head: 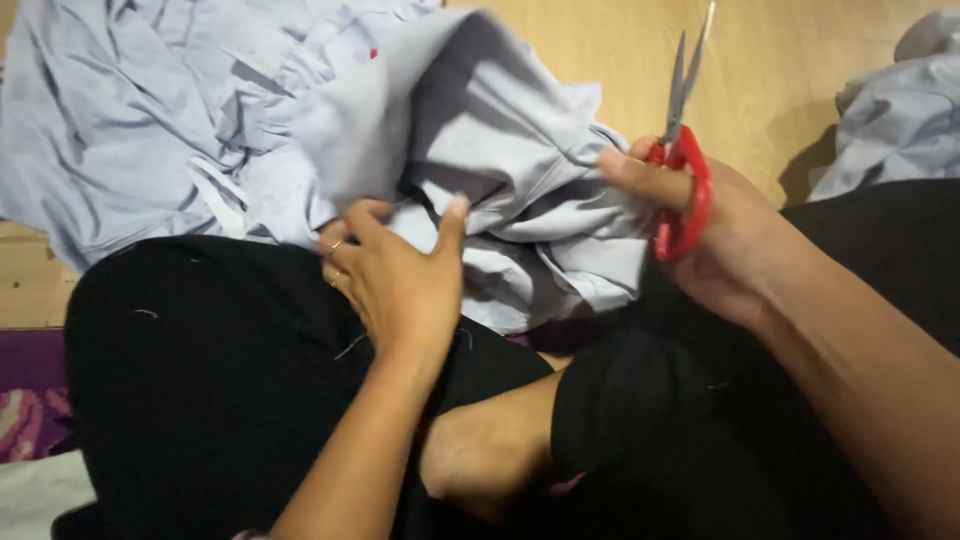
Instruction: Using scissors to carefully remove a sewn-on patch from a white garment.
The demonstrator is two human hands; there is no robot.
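Two hands on pale cloth (500,170) over lap, L hand (395,275) half-open, fingers pressing cloth, R hand (715,235) closed on red scissors (683,170), blades approx shut, pointing up.

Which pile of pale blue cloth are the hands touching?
The big pile in the lap, under the left hand and beside the right hand; the small pile lies untouched at far right.

A light wooden floor (600,50) fills the top of the view. On it, at its right edge, lies a second heap of pale blue cloth (895,115), crumpled. Below the floor's left part, a strip of purple patterned mat (30,400) shows, with a patch of white cloth (35,495) just beneath it in the corner.
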